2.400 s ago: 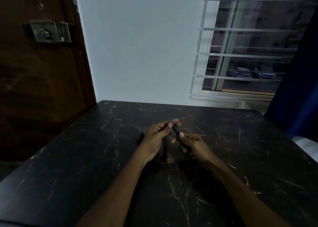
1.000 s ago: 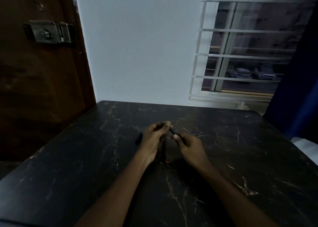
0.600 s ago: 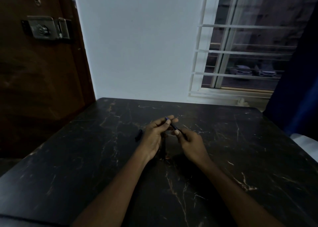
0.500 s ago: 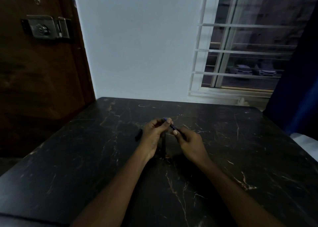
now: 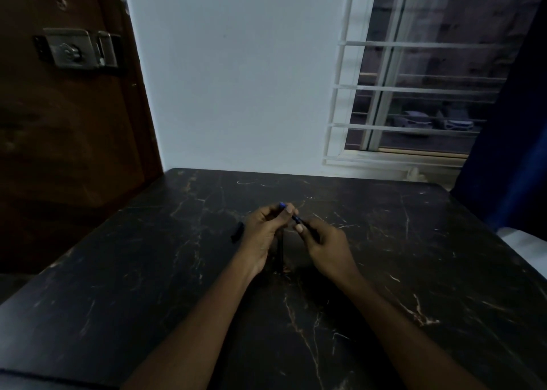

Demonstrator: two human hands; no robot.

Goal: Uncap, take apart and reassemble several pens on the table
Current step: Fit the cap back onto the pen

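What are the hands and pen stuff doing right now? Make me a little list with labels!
left hand: pinches the blue end of the pen
right hand: grips the pen's dark barrel
pen: slanted, held between both hands above the table
dark piece: lies on the table left of the left hand, not touching it; too dark to tell what it is
table: black with pale veins
behind: barred window, brown door

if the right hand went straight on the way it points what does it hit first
Most likely the left hand: the right hand points up-left along the pen both hands pinch, and the left hand's fingers close on its far end.
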